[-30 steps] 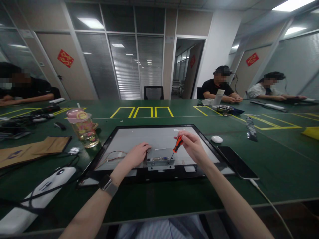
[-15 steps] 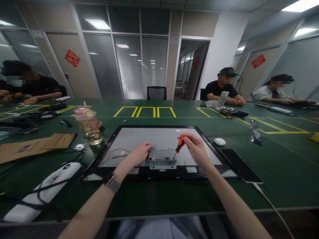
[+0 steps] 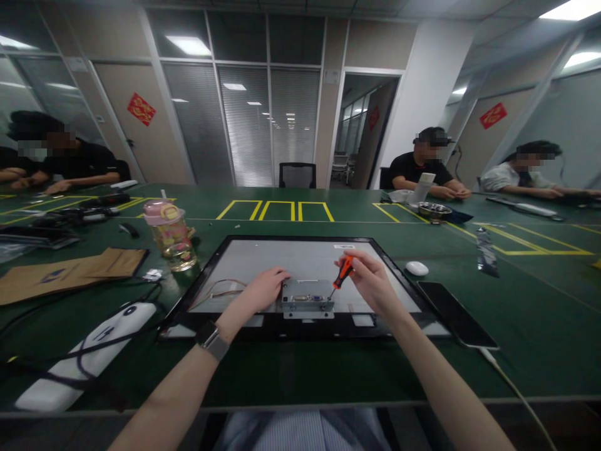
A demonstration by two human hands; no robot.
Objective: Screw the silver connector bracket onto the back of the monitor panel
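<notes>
A flat display panel (image 3: 253,257) with a black frame lies back side up on the green table in front of me. A metal bracket (image 3: 307,307) with connector ports sits near its front edge. My left hand (image 3: 267,289) rests at the bracket's left edge, fingers together and bent against it; the thumb is partly hidden. My right hand (image 3: 369,275) is closed around the orange and black handle of a screwdriver (image 3: 344,272). The screwdriver leans, and its tip meets the right end of the bracket. Thin wires (image 3: 220,288) lie on the panel, left of the bracket.
To the left are a drink bottle (image 3: 171,238), a brown paper bag (image 3: 66,275) and a white power strip (image 3: 89,357) with black cables. A phone (image 3: 457,316) on a cable and a white case (image 3: 416,268) lie right. Several people sit across the table, near a metal bowl (image 3: 434,212).
The whole view has shifted slightly. Both hands stay at the bracket, and the screwdriver tip remains at its right end, with the handle still leaning.
</notes>
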